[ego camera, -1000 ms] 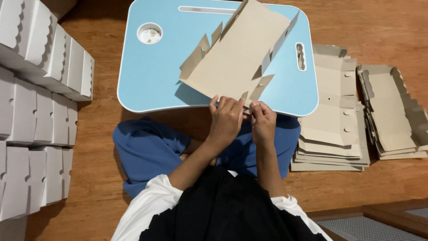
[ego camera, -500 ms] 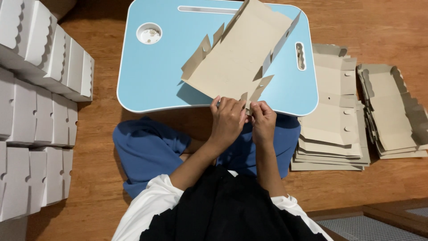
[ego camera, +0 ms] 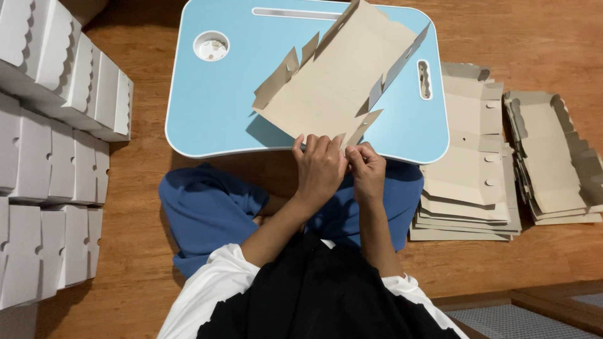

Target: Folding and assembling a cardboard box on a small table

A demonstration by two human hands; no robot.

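1. Both hands pinch the near edge of a flat die-cut cardboard box blank [ego camera: 339, 88]: left hand [ego camera: 320, 168] and right hand [ego camera: 366, 171] side by side.
2. It tilts over the light-blue lap tray [ego camera: 213, 107].
3. Stacked blanks [ego camera: 468, 169] lie right; folded white boxes [ego camera: 50, 125] left.

matt cardboard blank [ego camera: 339, 81], glossy plastic tray [ego camera: 220, 107], wood floor [ego camera: 534, 37]
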